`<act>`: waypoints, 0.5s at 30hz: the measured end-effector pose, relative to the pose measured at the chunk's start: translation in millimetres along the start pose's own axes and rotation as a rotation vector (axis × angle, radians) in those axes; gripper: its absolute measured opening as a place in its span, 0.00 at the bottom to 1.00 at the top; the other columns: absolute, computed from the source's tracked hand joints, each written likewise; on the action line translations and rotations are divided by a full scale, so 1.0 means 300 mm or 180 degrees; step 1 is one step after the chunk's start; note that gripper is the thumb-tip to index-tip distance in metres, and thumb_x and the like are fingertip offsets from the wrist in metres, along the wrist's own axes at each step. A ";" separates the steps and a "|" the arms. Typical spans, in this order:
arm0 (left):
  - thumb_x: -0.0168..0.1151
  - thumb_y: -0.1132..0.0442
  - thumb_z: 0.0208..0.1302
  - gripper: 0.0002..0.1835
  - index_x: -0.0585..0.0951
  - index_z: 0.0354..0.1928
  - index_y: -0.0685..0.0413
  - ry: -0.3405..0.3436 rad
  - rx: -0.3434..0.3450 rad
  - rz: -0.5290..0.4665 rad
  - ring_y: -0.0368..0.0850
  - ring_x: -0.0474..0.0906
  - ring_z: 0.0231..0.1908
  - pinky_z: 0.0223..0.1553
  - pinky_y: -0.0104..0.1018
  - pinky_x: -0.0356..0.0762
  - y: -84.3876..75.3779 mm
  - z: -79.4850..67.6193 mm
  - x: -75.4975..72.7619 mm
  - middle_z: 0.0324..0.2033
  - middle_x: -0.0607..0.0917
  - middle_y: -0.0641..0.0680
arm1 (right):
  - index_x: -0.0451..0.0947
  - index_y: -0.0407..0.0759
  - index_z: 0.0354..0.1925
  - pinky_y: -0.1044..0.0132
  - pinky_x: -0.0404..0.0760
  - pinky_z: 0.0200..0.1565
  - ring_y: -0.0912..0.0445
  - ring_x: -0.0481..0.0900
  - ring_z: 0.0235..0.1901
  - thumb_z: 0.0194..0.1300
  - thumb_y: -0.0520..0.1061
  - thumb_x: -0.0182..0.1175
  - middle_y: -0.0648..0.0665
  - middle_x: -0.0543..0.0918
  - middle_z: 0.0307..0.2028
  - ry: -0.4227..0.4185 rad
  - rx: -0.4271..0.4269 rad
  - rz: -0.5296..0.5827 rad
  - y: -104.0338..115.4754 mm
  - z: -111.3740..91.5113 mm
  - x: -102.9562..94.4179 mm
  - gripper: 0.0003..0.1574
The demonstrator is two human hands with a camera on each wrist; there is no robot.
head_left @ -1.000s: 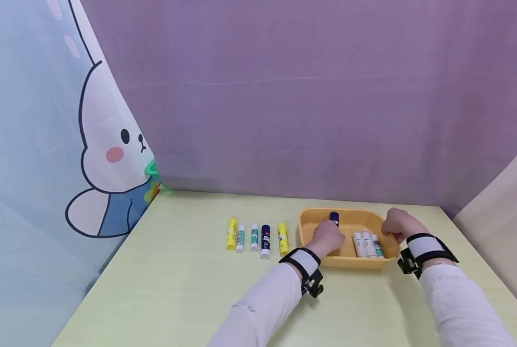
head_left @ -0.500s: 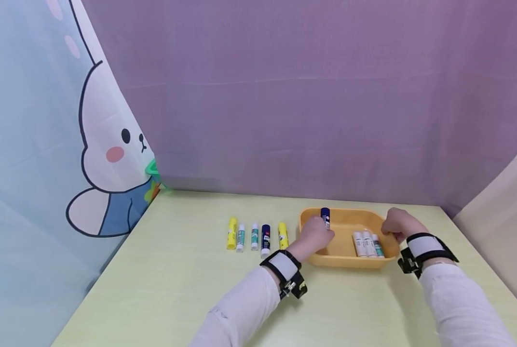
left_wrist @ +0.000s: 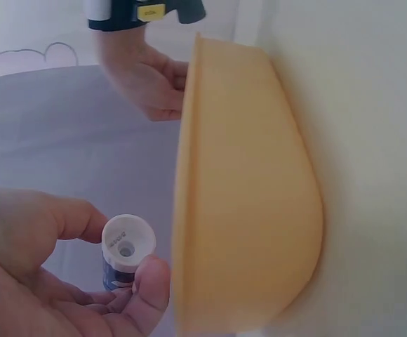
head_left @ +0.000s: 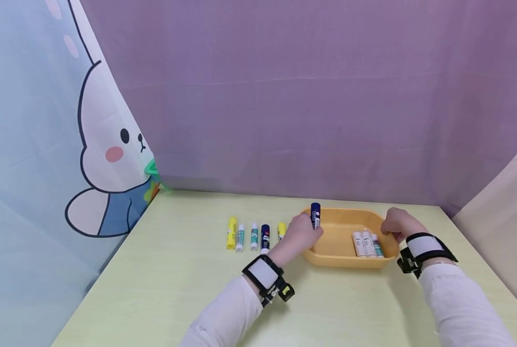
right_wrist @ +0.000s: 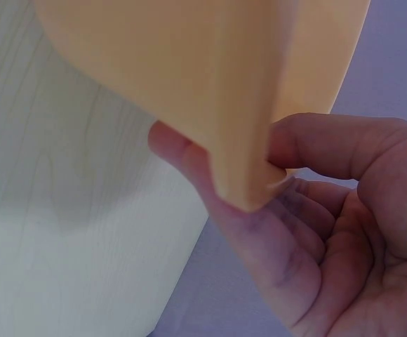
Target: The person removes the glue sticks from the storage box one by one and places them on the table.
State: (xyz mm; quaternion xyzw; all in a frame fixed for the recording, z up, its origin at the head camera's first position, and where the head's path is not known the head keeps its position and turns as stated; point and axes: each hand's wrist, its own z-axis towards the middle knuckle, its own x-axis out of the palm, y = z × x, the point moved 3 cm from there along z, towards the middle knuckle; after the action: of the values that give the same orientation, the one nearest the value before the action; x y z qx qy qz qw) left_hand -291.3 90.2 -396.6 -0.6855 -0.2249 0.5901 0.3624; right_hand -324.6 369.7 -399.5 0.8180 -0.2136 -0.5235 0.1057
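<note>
A dark blue glue stick (head_left: 315, 215) is pinched between the thumb and fingers of my left hand (head_left: 301, 234), above the left end of an orange plastic basket (head_left: 345, 261). The left wrist view shows the white round base of this glue stick (left_wrist: 128, 242) facing the camera, apart from the basket wall (left_wrist: 245, 196). My right hand (head_left: 399, 224) grips the basket's right rim; in the right wrist view, thumb and fingers of the right hand (right_wrist: 330, 203) hold the rim from both sides. Inside the basket, white glue sticks (head_left: 363, 244) and a green-and-white one (head_left: 377, 246) lie side by side at the right.
Left of the basket, a row of glue sticks lies on the pale table (head_left: 176, 270): a yellow one (head_left: 231, 233), two green-and-white ones (head_left: 240, 238), a dark blue one (head_left: 265, 238) and another yellow one (head_left: 281, 230), partly hidden by my left hand. A purple curtain (head_left: 302, 106) hangs behind.
My left hand has moved left and up out of the basket, carrying the dark blue glue stick to above the left rim. The right hand and the basket have stayed in place.
</note>
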 end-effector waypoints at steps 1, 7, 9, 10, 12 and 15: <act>0.59 0.57 0.62 0.15 0.72 0.43 0.61 -0.0001 0.0018 0.0000 0.40 0.72 0.17 0.15 0.30 0.70 0.002 -0.004 -0.010 0.23 0.75 0.52 | 0.71 0.26 0.30 0.64 0.81 0.25 0.56 0.76 0.18 0.49 0.33 0.52 0.42 0.74 0.21 0.0002 0.0007 -0.0005 0.001 -0.001 0.000 0.08; 0.59 0.56 0.63 0.16 0.72 0.44 0.62 -0.0004 -0.0015 -0.0010 0.41 0.71 0.18 0.15 0.30 0.70 0.024 -0.017 -0.067 0.25 0.75 0.53 | 0.71 0.26 0.30 0.63 0.82 0.26 0.55 0.76 0.18 0.49 0.33 0.53 0.42 0.74 0.21 0.0002 0.0029 -0.0026 0.004 -0.008 -0.003 0.09; 0.59 0.56 0.63 0.16 0.72 0.43 0.62 -0.0010 -0.0068 -0.0026 0.42 0.71 0.19 0.15 0.31 0.69 0.032 -0.022 -0.089 0.25 0.75 0.53 | 0.71 0.26 0.30 0.64 0.82 0.26 0.55 0.76 0.18 0.49 0.33 0.53 0.42 0.74 0.21 -0.0003 0.0030 -0.0037 0.005 -0.011 -0.004 0.08; 0.58 0.56 0.63 0.16 0.72 0.43 0.61 -0.0015 -0.0096 -0.0021 0.42 0.71 0.19 0.15 0.31 0.69 0.035 -0.025 -0.101 0.25 0.75 0.53 | 0.71 0.27 0.30 0.64 0.82 0.26 0.55 0.76 0.18 0.48 0.33 0.52 0.42 0.74 0.21 -0.0003 0.0031 -0.0040 0.005 -0.012 -0.005 0.08; 0.58 0.56 0.63 0.16 0.72 0.44 0.61 -0.0029 -0.0116 -0.0037 0.42 0.71 0.18 0.15 0.31 0.70 0.042 -0.033 -0.126 0.25 0.76 0.54 | 0.71 0.27 0.30 0.64 0.82 0.25 0.55 0.76 0.18 0.48 0.33 0.52 0.42 0.73 0.21 -0.0005 0.0025 -0.0035 0.006 -0.014 -0.006 0.08; 0.57 0.56 0.63 0.16 0.72 0.44 0.62 -0.0088 -0.0091 -0.0020 0.42 0.72 0.17 0.13 0.30 0.70 0.058 -0.047 -0.168 0.25 0.77 0.54 | 0.71 0.27 0.29 0.64 0.81 0.25 0.55 0.76 0.18 0.48 0.33 0.52 0.42 0.73 0.21 -0.0015 0.0013 -0.0024 0.009 -0.017 -0.006 0.08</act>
State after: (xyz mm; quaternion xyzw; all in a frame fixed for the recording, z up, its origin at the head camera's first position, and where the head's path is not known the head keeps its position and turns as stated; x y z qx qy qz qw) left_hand -290.0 38.8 -376.6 -0.6816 -0.2405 0.5951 0.3513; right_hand -321.2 368.0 -394.7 0.8178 -0.2118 -0.5255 0.1016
